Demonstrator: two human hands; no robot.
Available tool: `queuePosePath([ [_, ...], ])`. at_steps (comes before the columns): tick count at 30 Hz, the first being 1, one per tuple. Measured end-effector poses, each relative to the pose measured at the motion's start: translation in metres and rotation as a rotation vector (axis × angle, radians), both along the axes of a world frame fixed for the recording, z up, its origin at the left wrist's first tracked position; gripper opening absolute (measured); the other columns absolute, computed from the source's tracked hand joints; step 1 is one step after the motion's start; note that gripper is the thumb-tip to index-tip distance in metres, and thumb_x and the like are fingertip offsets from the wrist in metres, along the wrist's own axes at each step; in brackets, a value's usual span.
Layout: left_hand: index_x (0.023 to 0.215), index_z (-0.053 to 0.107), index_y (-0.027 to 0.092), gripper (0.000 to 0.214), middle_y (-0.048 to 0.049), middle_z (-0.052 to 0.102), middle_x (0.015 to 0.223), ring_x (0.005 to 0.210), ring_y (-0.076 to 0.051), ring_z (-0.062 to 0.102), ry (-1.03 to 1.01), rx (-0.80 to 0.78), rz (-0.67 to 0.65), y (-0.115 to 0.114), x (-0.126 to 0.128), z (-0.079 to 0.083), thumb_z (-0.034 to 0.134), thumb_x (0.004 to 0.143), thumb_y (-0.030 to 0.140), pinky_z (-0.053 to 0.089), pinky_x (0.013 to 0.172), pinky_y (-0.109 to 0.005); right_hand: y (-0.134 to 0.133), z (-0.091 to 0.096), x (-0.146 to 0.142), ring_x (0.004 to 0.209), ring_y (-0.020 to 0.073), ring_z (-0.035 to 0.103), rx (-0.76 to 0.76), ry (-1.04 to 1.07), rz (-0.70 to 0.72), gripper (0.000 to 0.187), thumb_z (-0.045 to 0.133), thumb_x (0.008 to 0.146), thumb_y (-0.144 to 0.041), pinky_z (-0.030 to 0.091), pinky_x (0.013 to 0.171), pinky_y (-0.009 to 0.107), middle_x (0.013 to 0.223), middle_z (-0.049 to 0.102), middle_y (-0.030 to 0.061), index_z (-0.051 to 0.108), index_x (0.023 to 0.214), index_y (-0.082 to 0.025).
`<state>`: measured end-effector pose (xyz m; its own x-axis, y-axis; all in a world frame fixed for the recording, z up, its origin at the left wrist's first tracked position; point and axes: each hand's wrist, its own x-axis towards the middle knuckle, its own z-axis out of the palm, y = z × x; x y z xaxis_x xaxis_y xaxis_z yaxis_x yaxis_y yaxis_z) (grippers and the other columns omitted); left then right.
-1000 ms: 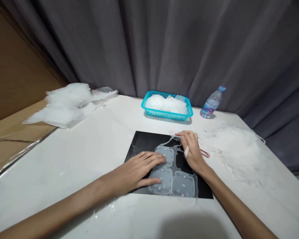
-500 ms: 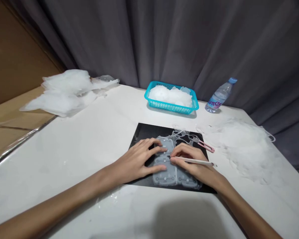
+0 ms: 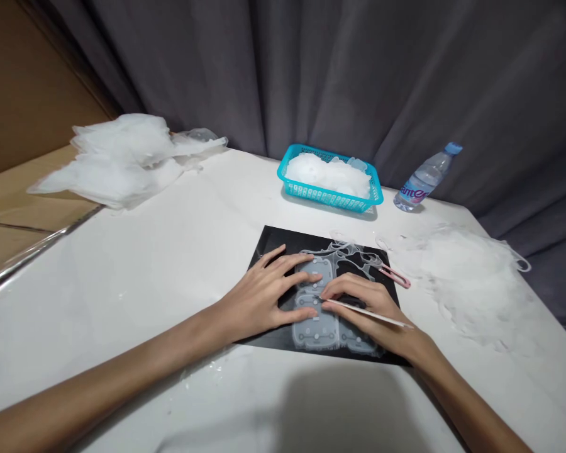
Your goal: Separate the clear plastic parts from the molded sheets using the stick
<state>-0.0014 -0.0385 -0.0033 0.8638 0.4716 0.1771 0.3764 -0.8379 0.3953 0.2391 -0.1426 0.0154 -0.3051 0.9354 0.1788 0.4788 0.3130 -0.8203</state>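
My left hand (image 3: 268, 292) lies with fingers spread over a sheet of translucent rubbery pads (image 3: 315, 336), its fingertips touching the pads. A slim white pen-shaped tool (image 3: 372, 313) is pinched in my right hand (image 3: 365, 302), its small dark tip at the seam between two pads. Beneath the pads is a black mat (image 3: 273, 242). Thin translucent offcut strips (image 3: 344, 251) curl along the mat's far side, beside a small pink-handled tool (image 3: 396, 277). Part of the right-hand pads is hidden under my right hand.
A turquoise basket (image 3: 330, 200) filled with whitish translucent pieces stands at the back. To its right is a water bottle (image 3: 422, 182). A heap of translucent scraps (image 3: 476, 283) covers the right side; bagged white material (image 3: 117, 157) lies at the back left. Behind hangs a grey curtain (image 3: 334, 69).
The fingers of my left hand have spread wider. My right hand has tilted the pen-shaped tool, its back end now lower. The whole view has shifted slightly.
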Motion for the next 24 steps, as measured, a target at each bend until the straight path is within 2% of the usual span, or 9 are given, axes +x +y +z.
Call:
queuePosePath([
  [3, 0.14, 0.065, 0.032, 0.06, -0.0073, 0.052, 0.16, 0.146, -0.029, 0.051, -0.045, 0.019, 0.008, 0.0, 0.0, -0.002, 0.062, 0.094, 0.069, 0.017, 0.132, -0.059, 0.0, -0.001, -0.001, 0.105, 0.0188, 0.067, -0.008, -0.024, -0.006, 0.007, 0.061, 0.105, -0.027, 0.051, 0.096, 0.032, 0.108, 0.072, 0.0034, 0.068, 0.107, -0.024],
  [12, 0.139, 0.067, 0.033, 0.057, -0.0062, 0.053, 0.159, 0.144, -0.031, 0.054, -0.063, -0.018, 0.023, 0.0, 0.001, -0.001, 0.07, 0.091, 0.064, 0.016, 0.131, -0.06, 0.001, 0.0, 0.0, 0.102, 0.0186, 0.068, -0.011, -0.036, -0.003, 0.008, 0.06, 0.106, -0.027, 0.052, 0.093, 0.031, 0.107, 0.071, 0.0042, 0.068, 0.106, -0.023],
  [18, 0.141, 0.065, 0.034, 0.06, -0.0071, 0.051, 0.161, 0.146, -0.03, 0.051, -0.048, -0.026, 0.02, 0.0, 0.0, -0.003, 0.067, 0.091, 0.067, 0.016, 0.131, -0.061, 0.002, 0.003, 0.002, 0.107, 0.0181, 0.068, 0.018, -0.058, 0.055, 0.008, 0.059, 0.106, -0.025, 0.052, 0.097, 0.031, 0.11, 0.071, 0.0042, 0.066, 0.108, -0.023],
  [24, 0.143, 0.065, 0.034, 0.061, -0.0095, 0.048, 0.163, 0.148, -0.032, 0.05, -0.054, -0.026, 0.015, 0.001, -0.001, -0.003, 0.066, 0.092, 0.068, 0.013, 0.131, -0.062, 0.004, 0.009, -0.002, 0.105, 0.0208, 0.069, 0.178, -0.23, 0.11, 0.012, 0.052, 0.108, -0.019, 0.055, 0.095, 0.035, 0.107, 0.072, 0.009, 0.064, 0.111, -0.018],
])
